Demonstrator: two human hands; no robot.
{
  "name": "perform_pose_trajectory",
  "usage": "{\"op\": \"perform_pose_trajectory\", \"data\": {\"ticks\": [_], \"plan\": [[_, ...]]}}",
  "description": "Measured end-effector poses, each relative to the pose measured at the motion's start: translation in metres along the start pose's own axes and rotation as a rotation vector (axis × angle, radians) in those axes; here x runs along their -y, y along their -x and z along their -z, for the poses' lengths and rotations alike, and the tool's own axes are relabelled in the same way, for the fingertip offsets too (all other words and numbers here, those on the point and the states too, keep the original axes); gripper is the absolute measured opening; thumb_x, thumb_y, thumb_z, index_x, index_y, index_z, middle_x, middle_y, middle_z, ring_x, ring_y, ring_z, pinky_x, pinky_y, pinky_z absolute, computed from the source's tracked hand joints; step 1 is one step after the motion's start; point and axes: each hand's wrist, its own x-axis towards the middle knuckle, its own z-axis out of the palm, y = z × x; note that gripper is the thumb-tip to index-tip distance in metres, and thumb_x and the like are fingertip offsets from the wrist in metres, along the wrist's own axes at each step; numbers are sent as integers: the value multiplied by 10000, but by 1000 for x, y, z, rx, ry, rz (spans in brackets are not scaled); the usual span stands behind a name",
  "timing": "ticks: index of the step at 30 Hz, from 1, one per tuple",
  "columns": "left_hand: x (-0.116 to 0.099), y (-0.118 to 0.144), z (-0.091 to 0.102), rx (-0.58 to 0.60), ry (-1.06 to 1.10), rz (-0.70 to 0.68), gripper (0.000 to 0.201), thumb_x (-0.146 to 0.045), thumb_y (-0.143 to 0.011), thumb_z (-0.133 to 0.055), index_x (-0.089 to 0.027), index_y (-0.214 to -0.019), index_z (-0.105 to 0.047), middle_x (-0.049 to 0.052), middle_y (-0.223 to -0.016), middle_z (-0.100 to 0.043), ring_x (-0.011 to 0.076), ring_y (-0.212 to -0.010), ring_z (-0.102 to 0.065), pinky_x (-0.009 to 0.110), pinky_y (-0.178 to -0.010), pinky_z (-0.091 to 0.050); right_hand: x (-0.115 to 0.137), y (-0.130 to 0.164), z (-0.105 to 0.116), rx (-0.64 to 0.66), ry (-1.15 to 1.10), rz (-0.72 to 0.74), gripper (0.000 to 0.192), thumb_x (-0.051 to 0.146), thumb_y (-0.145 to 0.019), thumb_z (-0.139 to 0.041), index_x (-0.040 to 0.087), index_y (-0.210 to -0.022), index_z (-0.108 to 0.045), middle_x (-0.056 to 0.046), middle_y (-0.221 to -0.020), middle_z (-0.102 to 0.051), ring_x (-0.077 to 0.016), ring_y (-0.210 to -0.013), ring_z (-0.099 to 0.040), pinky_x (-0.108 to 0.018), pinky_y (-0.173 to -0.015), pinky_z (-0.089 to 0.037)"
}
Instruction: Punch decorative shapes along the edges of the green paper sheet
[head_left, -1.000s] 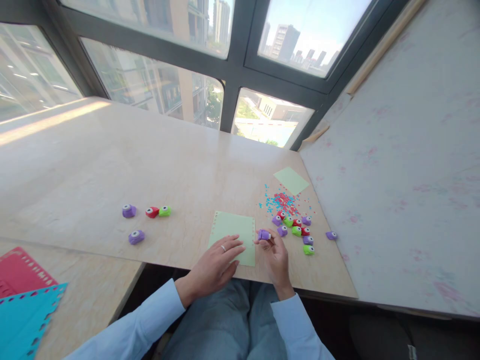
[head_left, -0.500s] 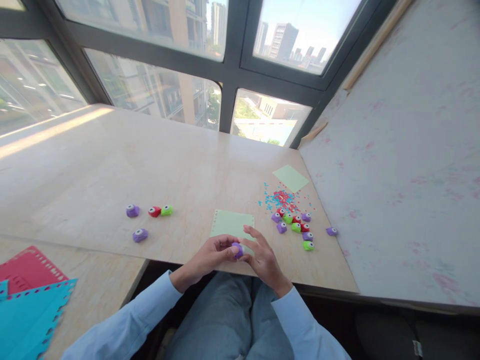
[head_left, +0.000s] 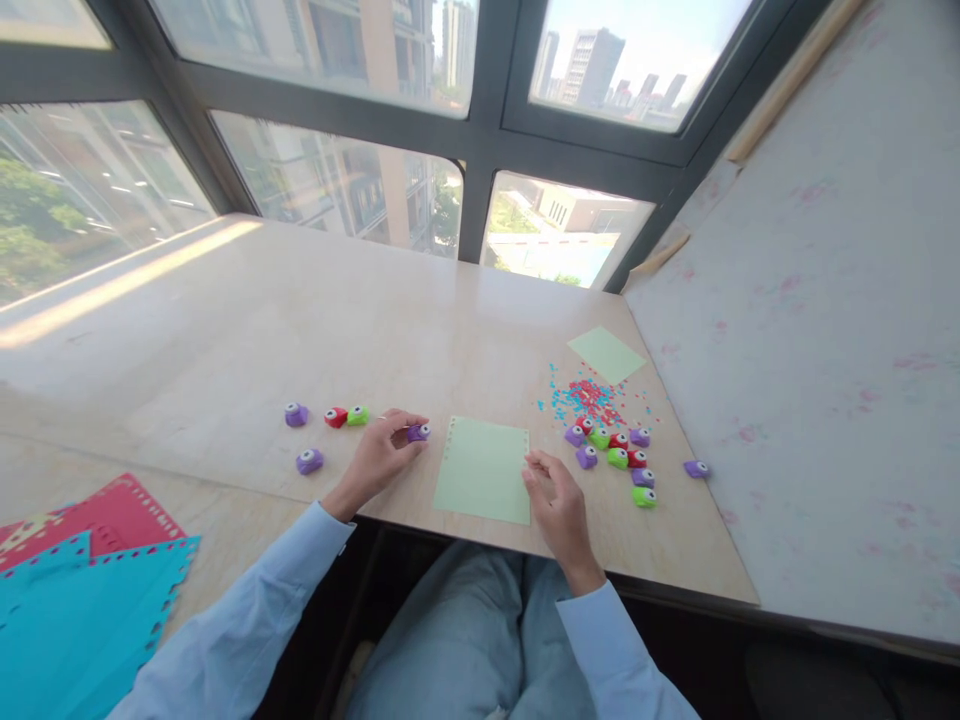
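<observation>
A person sits at a pale worktop [head_left: 300, 300] beneath large windows, seen from their own head. The left hand [head_left: 382, 452] reaches out to the left and pinches a small purple punch [head_left: 418, 432] between its fingertips, low over the worktop or just touching it; which of the two cannot be told. The punch lies just left of a pale green sheet [head_left: 484, 470] that sits flat in front of the person, with a row of small holes along its left edge. The right hand [head_left: 553, 497] rests loosely curled and empty at the sheet's near right corner. To the left of the held punch sits a small group of four punches [head_left: 324, 428], purple, red and green. To the right of the sheet a larger cluster of punches [head_left: 615, 455] stands near a scatter of blue and red confetti [head_left: 585, 398], with one purple punch [head_left: 696, 468] apart at the far right and a second green sheet [head_left: 606, 354] beyond. Red and blue punched sheets [head_left: 82, 570] lie at the near left. Judging by this, only one edge of the sheet is punched, the rest is plain, and most punches remain in the right-hand cluster.
</observation>
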Motion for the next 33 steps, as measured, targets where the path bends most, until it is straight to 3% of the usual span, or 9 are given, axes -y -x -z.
{"op": "perform_pose_trajectory", "data": {"ticks": [4, 7, 12, 17, 22, 26, 29, 33], "plan": [[6, -1, 0, 7, -251, -151, 196, -227, -836, -640, -187, -1012, -718, 90, -1055, -714, 262, -1030, -643, 462, -952, -507, -1, 1, 0, 12, 16, 9, 250, 338, -940, -568, 202, -1136, -641, -112, -1106, -722, -250, -1036, -686, -455, -940, -557], [7, -1, 3, 26, -327, -189, 207, -224, -863, -630, -188, -1047, -717, 92, -1071, -732, 265, -1039, -647, 451, -950, -501, -2, 1, 1, 13, 28, 19, 244, 333, -942, -562, 199, -1128, -644, -113, -1096, -723, -251, -1029, -685, -456, -932, -558], [4, 2, 3, 168, -279, -270, 181, -248, -877, -641, -221, -1031, -732, 57, -1048, -752, 229, -1001, -675, 380, -921, -524, -3, 2, 1, 30, 68, 68, 223, 313, -948, -556, 204, -1118, -651, -112, -1086, -722, -257, -1029, -678, -466, -925, -557], [6, 7, -2, 230, -207, -331, 215, -282, -851, -688, -257, -1055, -754, 54, -1123, -742, 231, -1107, -657, 368, -970, -519, 2, 3, 3, 39, 154, 212, 267, 318, -953, -573, 207, -1187, -639, -124, -1126, -701, -267, -1079, -652, -472, -939, -550], [14, 6, -6, 191, -155, -355, 209, -284, -856, -691, -239, -1053, -746, 63, -1077, -756, 233, -1077, -669, 379, -945, -528, 17, 15, 5, 231, 222, 483, 491, 435, -919, -644, 215, -1349, -555, -148, -1305, -642, -290, -1232, -583, -495, -1017, -508], [17, 5, -8, 157, -147, -357, 208, -281, -874, -676, -224, -1065, -735, 68, -1064, -760, 223, -1023, -685, 377, -927, -530, 25, 31, 1, 389, 327, 599, 661, 558, -856, -679, 191, -1387, -538, -159, -1402, -593, -313, -1315, -530, -525, -1076, -464], [17, 6, -9, 152, -155, -364, 208, -275, -870, -684, -225, -1065, -738, 66, -1067, -761, 222, -1024, -686, 371, -925, -531, 26, 39, -3, 403, 385, 609, 505, 457, -891, -677, 194, -1316, -603, -138, -1376, -623, -300, -1299, -551, -520, -1077, -461], [16, 7, -9, 133, -159, -376, 200, -282, -869, -685, -232, -1051, -750, 72, -1072, -762, 226, -1031, -688, 368, -914, -540, 28, 41, -5, 323, 348, 573, 248, 306, -910, -675, 240, -1147, -706, -97, -1260, -701, -269, -1189, -630, -477, -1001, -510]]}}
